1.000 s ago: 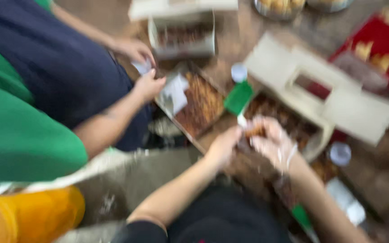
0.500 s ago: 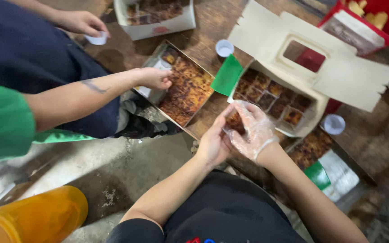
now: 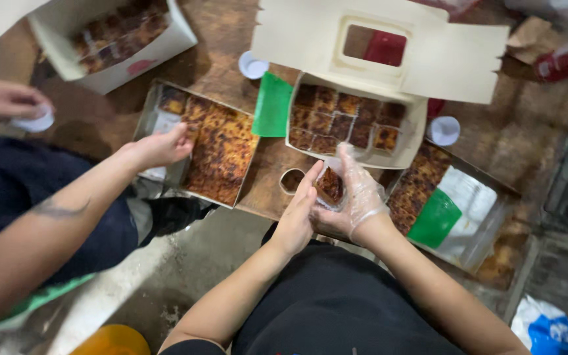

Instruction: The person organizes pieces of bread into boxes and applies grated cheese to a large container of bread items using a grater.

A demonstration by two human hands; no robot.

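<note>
The left hand (image 3: 295,220), bare, and the right hand (image 3: 355,197), in a clear plastic glove, meet at the near edge of the bench (image 3: 218,62). Between them they close around a brown cake piece (image 3: 329,185) seated in a small paper cup; the left palm presses its side and the right fingers curl over its top. Half a second ago the same hands were lower in the view and closer to the white box; the cake piece is now lifted clear of the bench and held just below the white box (image 3: 363,128). Judgement: the piece is in transfer toward the box, which already carries rows of cut squares with a free space at its near right corner.

An empty paper cup (image 3: 292,179) lies just beside the left hand. A green scraper (image 3: 272,105) rests between the white box and the metal tray of uncut cake (image 3: 221,151). A second tray (image 3: 458,210) with a green card stands to the right.

A co-worker's hand (image 3: 159,146) now rests on the left tray's edge; their other hand (image 3: 1,102) holds a small white cup.
</note>
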